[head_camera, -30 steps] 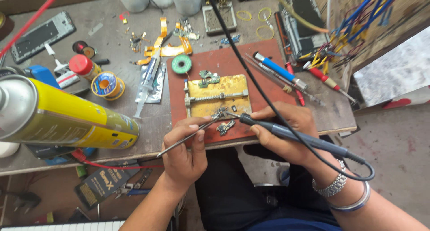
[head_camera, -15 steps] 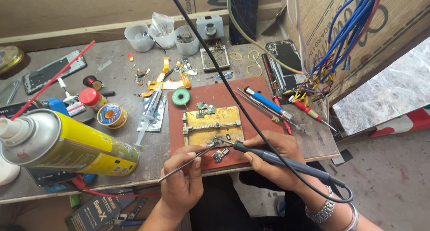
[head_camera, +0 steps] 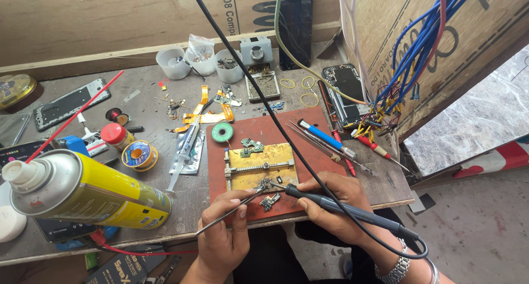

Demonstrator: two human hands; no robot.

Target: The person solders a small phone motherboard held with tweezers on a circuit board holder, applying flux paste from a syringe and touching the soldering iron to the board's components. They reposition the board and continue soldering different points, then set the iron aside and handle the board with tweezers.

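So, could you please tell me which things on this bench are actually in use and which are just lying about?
In use:
left hand with tweezers
right hand with soldering iron
small circuit board
brass board holder

Lying about:
yellow spray can
solder spool
syringe
blue screwdriver
white cups

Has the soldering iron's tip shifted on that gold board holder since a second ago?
No. The soldering iron tip sits at the gold holder's near edge, as before; only the camera moved.
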